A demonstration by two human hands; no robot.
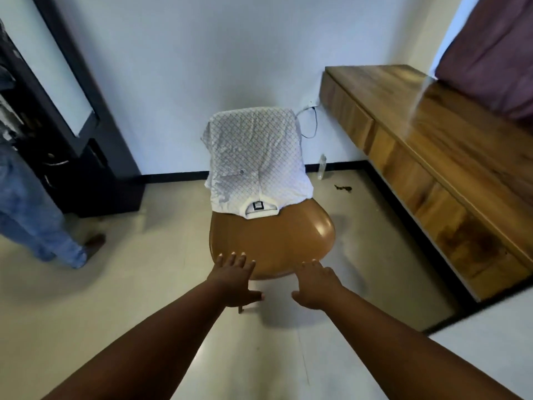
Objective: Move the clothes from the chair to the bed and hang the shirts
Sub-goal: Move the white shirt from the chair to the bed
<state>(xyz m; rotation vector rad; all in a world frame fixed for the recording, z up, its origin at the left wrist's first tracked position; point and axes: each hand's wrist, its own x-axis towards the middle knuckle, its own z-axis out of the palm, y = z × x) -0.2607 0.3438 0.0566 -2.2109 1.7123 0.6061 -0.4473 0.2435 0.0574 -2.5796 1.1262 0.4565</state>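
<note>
A long wooden wall cabinet (427,157) runs down my right side, a dark wardrobe (72,145) stands at my left. Between them sits the brown chair (271,241), a white patterned shirt (256,157) draped over its backrest, collar down on the seat. My left hand (233,281) and right hand (317,287) reach over the seat's front edge, fingers spread, holding nothing.

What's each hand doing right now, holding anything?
Left hand: open, fingers spread, holding nothing, above the front edge of the brown chair.
Right hand: open, fingers extended, holding nothing; the white patterned shirt is untouched.
</note>
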